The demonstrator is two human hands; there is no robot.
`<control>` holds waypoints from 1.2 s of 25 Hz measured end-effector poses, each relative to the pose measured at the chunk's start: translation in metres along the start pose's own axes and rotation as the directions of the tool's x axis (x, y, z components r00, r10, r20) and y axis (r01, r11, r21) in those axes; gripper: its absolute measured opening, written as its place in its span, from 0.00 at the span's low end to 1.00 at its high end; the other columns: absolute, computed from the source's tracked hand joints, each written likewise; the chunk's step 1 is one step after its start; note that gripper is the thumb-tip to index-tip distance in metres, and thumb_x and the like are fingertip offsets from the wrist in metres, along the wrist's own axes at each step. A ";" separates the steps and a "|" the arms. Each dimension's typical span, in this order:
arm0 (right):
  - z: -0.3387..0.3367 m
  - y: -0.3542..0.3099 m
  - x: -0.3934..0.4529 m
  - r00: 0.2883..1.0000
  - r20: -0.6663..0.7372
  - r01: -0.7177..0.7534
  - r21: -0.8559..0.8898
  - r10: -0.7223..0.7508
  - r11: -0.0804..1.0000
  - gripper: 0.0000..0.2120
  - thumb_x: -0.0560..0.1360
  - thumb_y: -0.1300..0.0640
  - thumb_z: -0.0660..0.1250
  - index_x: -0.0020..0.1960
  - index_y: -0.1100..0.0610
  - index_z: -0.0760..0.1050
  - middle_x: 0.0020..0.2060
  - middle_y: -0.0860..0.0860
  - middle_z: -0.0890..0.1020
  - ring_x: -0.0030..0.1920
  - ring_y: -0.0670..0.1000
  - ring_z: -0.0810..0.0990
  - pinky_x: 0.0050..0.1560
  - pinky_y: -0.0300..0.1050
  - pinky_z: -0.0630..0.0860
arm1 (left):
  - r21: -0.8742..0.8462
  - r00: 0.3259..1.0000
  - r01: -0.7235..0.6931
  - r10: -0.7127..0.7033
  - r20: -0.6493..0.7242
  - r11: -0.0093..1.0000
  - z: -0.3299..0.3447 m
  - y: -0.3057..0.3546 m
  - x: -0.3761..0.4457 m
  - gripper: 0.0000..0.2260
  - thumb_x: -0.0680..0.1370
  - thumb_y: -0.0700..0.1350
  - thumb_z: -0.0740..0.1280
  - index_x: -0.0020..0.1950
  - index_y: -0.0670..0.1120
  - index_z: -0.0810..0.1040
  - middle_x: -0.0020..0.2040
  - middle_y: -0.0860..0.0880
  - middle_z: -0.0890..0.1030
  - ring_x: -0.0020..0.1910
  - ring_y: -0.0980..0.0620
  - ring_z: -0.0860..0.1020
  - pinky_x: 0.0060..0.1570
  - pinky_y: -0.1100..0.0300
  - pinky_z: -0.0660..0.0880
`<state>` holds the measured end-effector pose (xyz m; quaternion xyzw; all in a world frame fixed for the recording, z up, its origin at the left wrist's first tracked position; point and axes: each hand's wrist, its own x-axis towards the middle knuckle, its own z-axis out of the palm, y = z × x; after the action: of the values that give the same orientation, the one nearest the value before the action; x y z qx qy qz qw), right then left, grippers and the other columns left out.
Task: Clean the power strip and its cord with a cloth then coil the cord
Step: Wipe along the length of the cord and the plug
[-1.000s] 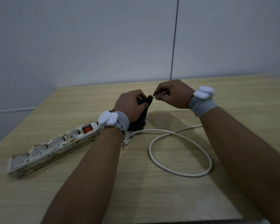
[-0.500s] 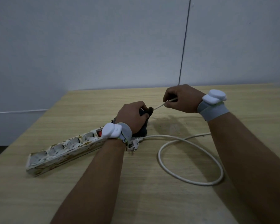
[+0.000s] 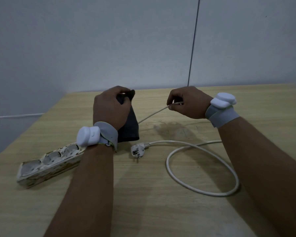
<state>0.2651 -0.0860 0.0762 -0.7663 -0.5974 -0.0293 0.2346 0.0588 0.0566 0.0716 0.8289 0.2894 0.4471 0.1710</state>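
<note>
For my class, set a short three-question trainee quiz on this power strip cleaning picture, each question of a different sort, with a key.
1. True or false: the plug lies on the table, in no hand.
2. Which hand pinches the cord? A. left hand B. right hand C. neither
3. Fill in: the left hand grips a dark ____.

Key: 1. true. 2. B. 3. cloth; the cord runs from it to the right hand. The soiled power strip lies by the left forearm.
</note>
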 end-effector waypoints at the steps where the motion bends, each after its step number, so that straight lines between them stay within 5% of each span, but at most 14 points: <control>1: 0.000 -0.001 0.000 1.000 -0.014 0.001 0.001 -0.001 1.000 0.02 0.72 0.52 0.69 0.44 0.47 0.79 0.34 0.40 0.77 0.35 0.36 0.75 0.34 0.29 0.64 | 0.014 1.000 0.020 -0.020 0.023 1.000 0.003 0.003 -0.001 0.09 0.73 0.47 0.69 0.51 0.53 0.84 0.46 0.52 0.85 0.47 0.53 0.81 0.51 0.63 0.75; 8: -0.004 -0.015 0.000 0.996 -0.072 0.049 -0.033 -0.051 0.998 0.03 0.73 0.52 0.68 0.46 0.50 0.78 0.37 0.42 0.78 0.35 0.39 0.74 0.36 0.30 0.66 | 0.025 0.976 -0.080 0.073 0.206 0.997 0.042 0.036 -0.023 0.09 0.75 0.53 0.68 0.51 0.52 0.83 0.46 0.50 0.83 0.47 0.49 0.79 0.50 0.55 0.76; 15: -0.005 -0.012 0.000 0.994 -0.100 0.032 -0.028 -0.035 0.999 0.04 0.74 0.52 0.67 0.47 0.52 0.77 0.37 0.44 0.78 0.37 0.43 0.75 0.37 0.35 0.67 | 0.262 0.930 0.015 -0.109 0.350 0.965 0.040 0.017 -0.014 0.09 0.77 0.54 0.66 0.49 0.51 0.83 0.45 0.51 0.83 0.40 0.51 0.76 0.38 0.61 0.72; 22: -0.007 -0.019 0.000 0.989 -0.134 0.061 -0.006 -0.061 0.998 0.02 0.74 0.52 0.67 0.44 0.48 0.75 0.31 0.40 0.75 0.33 0.39 0.73 0.33 0.32 0.64 | 0.053 0.989 -0.055 0.047 0.140 0.997 0.043 0.035 -0.020 0.09 0.76 0.51 0.67 0.51 0.49 0.83 0.46 0.49 0.82 0.45 0.50 0.77 0.47 0.57 0.74; 30: -0.008 -0.017 -0.001 0.992 -0.116 0.054 0.006 -0.053 0.999 0.02 0.74 0.53 0.67 0.45 0.50 0.77 0.32 0.39 0.75 0.34 0.39 0.73 0.35 0.31 0.64 | 0.381 0.899 -0.012 -0.157 0.410 0.925 0.035 0.018 -0.011 0.11 0.77 0.54 0.66 0.49 0.49 0.84 0.47 0.49 0.83 0.43 0.48 0.78 0.39 0.59 0.73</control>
<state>0.2511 -0.0868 0.0884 -0.7461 -0.6032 -0.0772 0.2713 0.0893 0.0347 0.0554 0.9129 0.3551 0.1816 0.0867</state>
